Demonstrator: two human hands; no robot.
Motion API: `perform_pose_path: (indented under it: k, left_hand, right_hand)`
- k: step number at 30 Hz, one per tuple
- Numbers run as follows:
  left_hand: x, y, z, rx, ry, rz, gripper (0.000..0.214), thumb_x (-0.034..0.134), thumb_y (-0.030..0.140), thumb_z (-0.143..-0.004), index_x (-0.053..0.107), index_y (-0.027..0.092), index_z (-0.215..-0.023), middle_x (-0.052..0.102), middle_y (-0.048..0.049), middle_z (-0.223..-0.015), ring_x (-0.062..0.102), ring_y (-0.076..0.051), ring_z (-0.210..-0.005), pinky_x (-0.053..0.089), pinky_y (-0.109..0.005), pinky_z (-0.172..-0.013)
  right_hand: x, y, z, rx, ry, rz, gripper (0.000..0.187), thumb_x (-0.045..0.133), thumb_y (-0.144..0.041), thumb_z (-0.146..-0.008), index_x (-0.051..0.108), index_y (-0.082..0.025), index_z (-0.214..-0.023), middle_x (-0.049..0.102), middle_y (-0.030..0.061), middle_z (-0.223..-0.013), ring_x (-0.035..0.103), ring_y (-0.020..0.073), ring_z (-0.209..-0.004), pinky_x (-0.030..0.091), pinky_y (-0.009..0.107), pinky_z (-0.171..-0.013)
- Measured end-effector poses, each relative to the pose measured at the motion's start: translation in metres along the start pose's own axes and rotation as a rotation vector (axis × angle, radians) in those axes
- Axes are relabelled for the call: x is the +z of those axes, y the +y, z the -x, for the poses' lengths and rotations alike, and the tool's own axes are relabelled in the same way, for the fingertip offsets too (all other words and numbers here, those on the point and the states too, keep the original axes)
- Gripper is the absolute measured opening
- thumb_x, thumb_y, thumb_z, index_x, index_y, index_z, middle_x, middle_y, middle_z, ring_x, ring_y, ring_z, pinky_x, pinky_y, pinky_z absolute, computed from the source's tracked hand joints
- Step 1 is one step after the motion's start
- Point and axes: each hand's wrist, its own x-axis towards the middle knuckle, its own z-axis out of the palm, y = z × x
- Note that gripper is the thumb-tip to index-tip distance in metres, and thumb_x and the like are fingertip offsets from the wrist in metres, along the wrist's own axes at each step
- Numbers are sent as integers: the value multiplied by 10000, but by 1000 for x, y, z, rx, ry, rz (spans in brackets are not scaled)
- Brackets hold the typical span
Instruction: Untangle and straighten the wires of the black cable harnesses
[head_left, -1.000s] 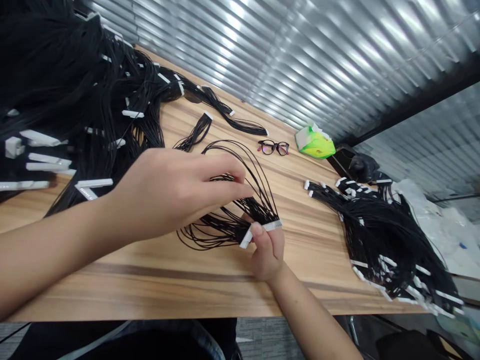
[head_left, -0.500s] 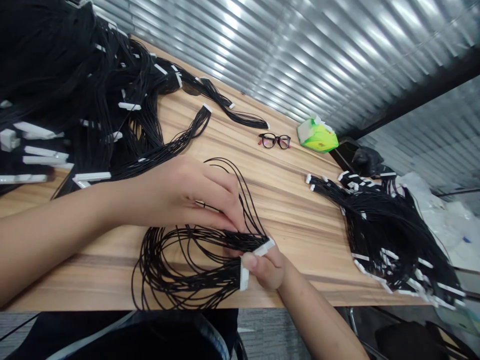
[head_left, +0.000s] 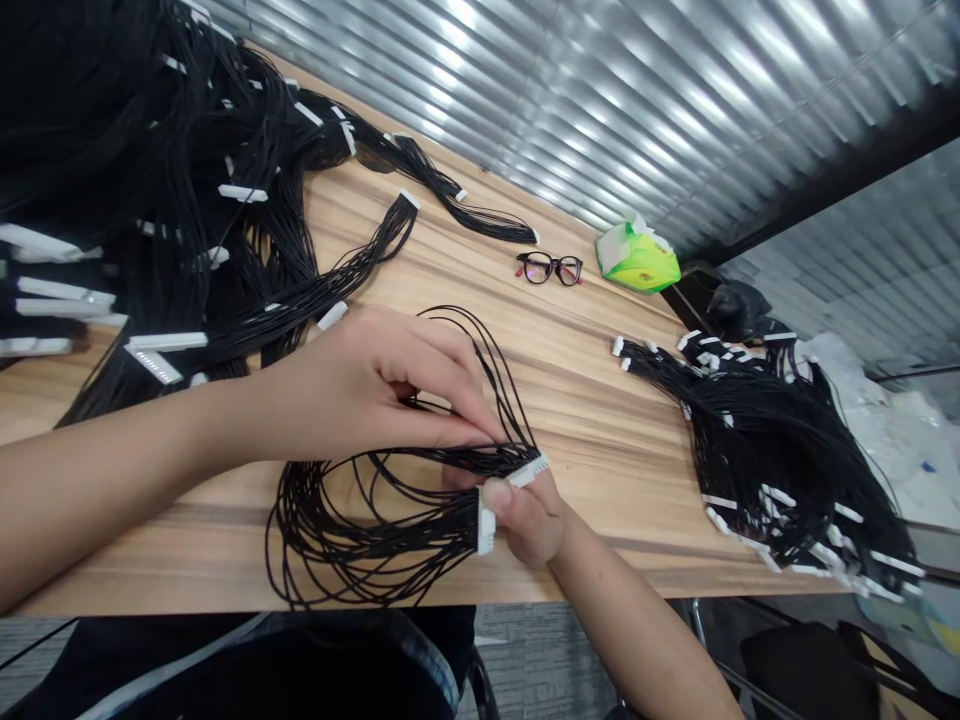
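The person's left hand (head_left: 375, 385) comes in from 9 o'clock and is closed in a pinch; its fingertips (head_left: 476, 435) press on a bundle of thin black wires (head_left: 337, 545), close to the place where the wires gather together. The right hand (head_left: 529, 520) comes in from 5 o'clock and is also closed; its thumb and fingers grip two flat white plastic connectors (head_left: 486, 528) at the ends of this bundle. The bundle is at the middle of a light wooden table (head_left: 600, 420), near its front edge; its long loops fall toward 7 o'clock and rest on the wood, and other loops rise toward 12 o'clock behind the left hand.

Compared with one second ago, the hands are lower and closer to the front edge, and the loops are spread wider over the table; a loose white connector (head_left: 332, 315) now lies just beside the left hand, at its 12 o'clock.

A large heap of wire bundles (head_left: 225, 240) lies at 10 o'clock, and a second heap (head_left: 772, 460) lies at 3 o'clock; black-framed glasses (head_left: 549, 268) and a green tissue packet (head_left: 637, 258) are at 1 o'clock, in front of a ribbed metal wall (head_left: 675, 120).
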Motion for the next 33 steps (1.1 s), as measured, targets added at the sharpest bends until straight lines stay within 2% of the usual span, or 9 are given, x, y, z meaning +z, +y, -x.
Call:
perform_pose_path:
  k: [6,9,12,16,19,22,28,31,33]
  left_hand:
    - [1,1,-2,-28,-8,-49,143,701,110,-870,784,215,-921,753,1,-862,687,-55,-782,539,-98,-717]
    - [2,0,-2,11,2,-94,133,675,129,-892,778,204,-930,738,8,-872,684,-45,-793,532,-92,-729]
    - [0,2,-1,87,116,-302,96,691,210,-900,776,227,-942,710,-2,-952,671,-62,-846,541,-149,-774]
    - [-8,12,-1,165,311,-581,52,713,287,-894,764,276,-898,694,19,-895,651,-74,-796,515,-197,-694]
    - [-14,15,0,249,189,-658,66,683,315,-915,747,296,-914,729,43,-875,652,-61,-702,499,-192,-606]
    - [-12,10,2,359,71,-716,77,663,326,-928,727,294,-957,760,64,-866,648,-69,-650,449,-232,-548]
    - [-1,6,5,438,140,-873,65,648,246,-932,700,283,-932,751,74,-772,653,-106,-670,439,-284,-658]
    - [0,8,8,454,150,-938,84,695,235,-898,702,274,-972,754,69,-777,639,-117,-670,432,-288,-642]
    - [0,8,10,477,130,-979,115,709,236,-884,703,270,-995,759,63,-803,627,-119,-669,432,-284,-629]
  right_hand:
    - [0,-1,0,37,14,112,459,403,-592,-958,568,-232,-728,514,-1,-624,491,153,-570,496,308,-542]
    - [1,4,1,-5,60,130,433,416,-566,-964,586,-231,-748,555,16,-670,540,170,-613,539,342,-595]
    - [1,9,2,-98,170,111,384,432,-512,-975,592,-242,-754,579,27,-694,575,188,-640,566,388,-655]
    - [-2,10,-3,-167,384,142,377,460,-553,-946,556,-264,-724,538,16,-632,560,200,-587,579,413,-650]
    - [-3,6,-7,-191,544,172,346,508,-566,-906,528,-267,-733,518,9,-629,547,202,-573,580,406,-616]
    - [-1,5,-8,-201,644,221,330,529,-579,-885,551,-268,-779,514,9,-658,559,200,-603,574,388,-620]
    - [-5,23,7,-183,649,272,326,479,-566,-907,603,-281,-1006,598,62,-830,627,249,-767,560,399,-647]
    - [-9,32,14,-186,695,296,325,489,-517,-919,572,-297,-1144,597,72,-902,631,258,-823,566,408,-691]
    - [-9,33,15,-215,719,325,306,497,-494,-925,572,-299,-1148,602,68,-900,629,255,-815,569,414,-711]
